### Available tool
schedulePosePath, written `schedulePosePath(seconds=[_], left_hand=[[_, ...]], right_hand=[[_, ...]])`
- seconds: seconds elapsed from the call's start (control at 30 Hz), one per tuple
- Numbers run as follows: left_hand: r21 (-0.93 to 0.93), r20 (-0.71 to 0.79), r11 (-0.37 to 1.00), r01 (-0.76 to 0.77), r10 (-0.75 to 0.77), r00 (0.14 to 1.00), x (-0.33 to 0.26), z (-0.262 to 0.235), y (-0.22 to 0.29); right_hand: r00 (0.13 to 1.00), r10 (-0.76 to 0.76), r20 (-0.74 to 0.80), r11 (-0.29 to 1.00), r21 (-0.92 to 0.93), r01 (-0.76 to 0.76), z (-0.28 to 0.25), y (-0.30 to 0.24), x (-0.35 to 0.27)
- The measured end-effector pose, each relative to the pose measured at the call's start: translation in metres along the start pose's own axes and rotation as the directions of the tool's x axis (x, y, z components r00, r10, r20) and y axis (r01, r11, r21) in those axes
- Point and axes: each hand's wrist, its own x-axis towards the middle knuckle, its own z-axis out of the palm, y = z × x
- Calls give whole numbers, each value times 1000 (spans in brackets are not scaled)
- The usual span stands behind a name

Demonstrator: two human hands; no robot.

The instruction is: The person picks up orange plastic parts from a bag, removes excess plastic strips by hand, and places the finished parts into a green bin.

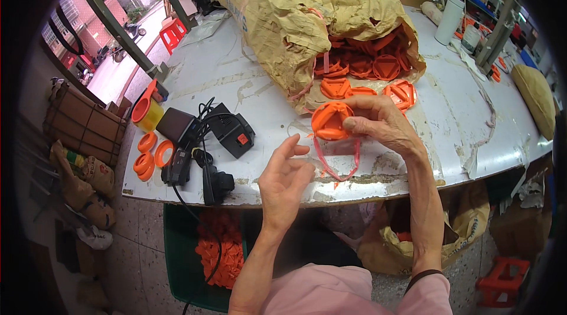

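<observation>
Right hand [384, 123] grips an orange plastic part [331, 120]; left hand [284, 178] hovers open, empty, just below.

White worn table [236, 78]: yellow sack [307, 7], black power adapters [204, 137], orange rings [150, 152].

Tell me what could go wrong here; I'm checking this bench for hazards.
The right hand pinches the orange cap by its edge only, while the left hand is open and off it, so it might slip. The loose orange caps near the table edge could get knocked off.
</observation>
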Motion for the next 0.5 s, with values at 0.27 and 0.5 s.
schedulePosePath(seconds=[0.27,0.5], left_hand=[[-113,32,992,56,-52,998,3,2,7],[-57,51,996,65,-62,997,4,-3,4]], right_hand=[[956,22,293,988,138,-65,10,2,3],[943,-10,333,993,116,-30,11,4,3]])
